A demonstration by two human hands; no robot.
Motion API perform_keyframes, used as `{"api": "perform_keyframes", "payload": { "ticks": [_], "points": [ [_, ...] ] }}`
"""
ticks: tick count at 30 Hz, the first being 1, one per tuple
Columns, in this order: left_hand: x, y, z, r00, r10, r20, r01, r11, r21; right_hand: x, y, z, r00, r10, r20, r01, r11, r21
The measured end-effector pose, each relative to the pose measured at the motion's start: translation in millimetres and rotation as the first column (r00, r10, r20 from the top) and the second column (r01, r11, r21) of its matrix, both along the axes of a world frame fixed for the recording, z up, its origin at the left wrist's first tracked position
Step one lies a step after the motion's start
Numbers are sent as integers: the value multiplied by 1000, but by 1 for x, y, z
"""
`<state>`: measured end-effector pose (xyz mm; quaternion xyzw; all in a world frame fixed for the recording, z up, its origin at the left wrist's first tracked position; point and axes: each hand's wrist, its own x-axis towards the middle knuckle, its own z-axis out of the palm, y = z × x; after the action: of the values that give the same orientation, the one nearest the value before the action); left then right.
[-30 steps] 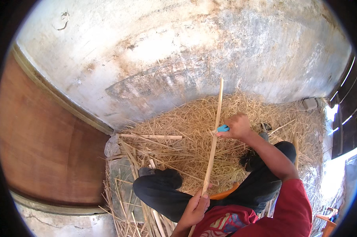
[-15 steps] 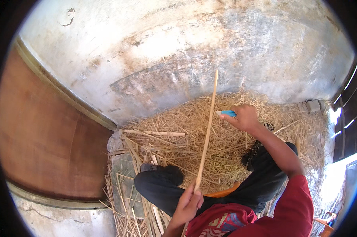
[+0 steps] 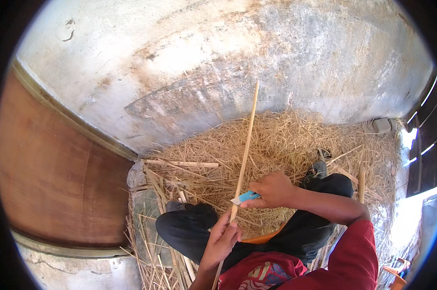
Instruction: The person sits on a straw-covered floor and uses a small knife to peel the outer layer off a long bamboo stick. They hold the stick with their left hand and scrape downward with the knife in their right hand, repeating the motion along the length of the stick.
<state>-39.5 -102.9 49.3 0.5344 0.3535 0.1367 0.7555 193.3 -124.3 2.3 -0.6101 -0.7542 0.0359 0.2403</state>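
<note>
Left-hand grip: left hand (image 3: 222,239) closed around the pale strip (image 3: 248,140), thumb along its upper face.
Right-hand grip: right hand (image 3: 271,190) clenched on the blue-handled knife (image 3: 250,196), blade pointing to the left.
Strip position: slanted in front of the body; far end raised before the wall (image 3: 194,58), near end running past the left hand toward the lower edge of view.
Step in hand (judged): paring; the blade lies across the strip just beyond the left fingers.
Next move calls for (judged): a firm left hold, a controlled blade angle, and left fingers clear of the edge.
Shavings: heaped loose on the floor, against the wall (image 3: 286,130).
Spare strips: one lies across the shavings near the brown panel (image 3: 59,174); others are bundled beside the left leg (image 3: 184,229).
Containers: none identifiable; a pale crumpled item (image 3: 135,176) stands beside the panel, contents indeterminate.
</note>
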Motion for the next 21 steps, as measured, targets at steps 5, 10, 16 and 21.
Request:
{"api": "perform_keyframes", "payload": {
  "ticks": [5,10,16,21],
  "points": [
    [-5,-18,-1,995,-42,-93,59,981,187,47,37,-4,904,-417,92,426,899,-107],
    [-13,-10,8,995,-51,-90,62,991,116,5,18,-18,961,-268,-65,262,961,-84],
    [-25,-28,-1,995,-32,-97,59,955,290,41,42,-3,874,-485,5,466,836,-290],
    [-32,-21,-7,993,-2,-115,38,948,317,-2,22,-9,949,-316,5,303,907,-294]
  ]
}}
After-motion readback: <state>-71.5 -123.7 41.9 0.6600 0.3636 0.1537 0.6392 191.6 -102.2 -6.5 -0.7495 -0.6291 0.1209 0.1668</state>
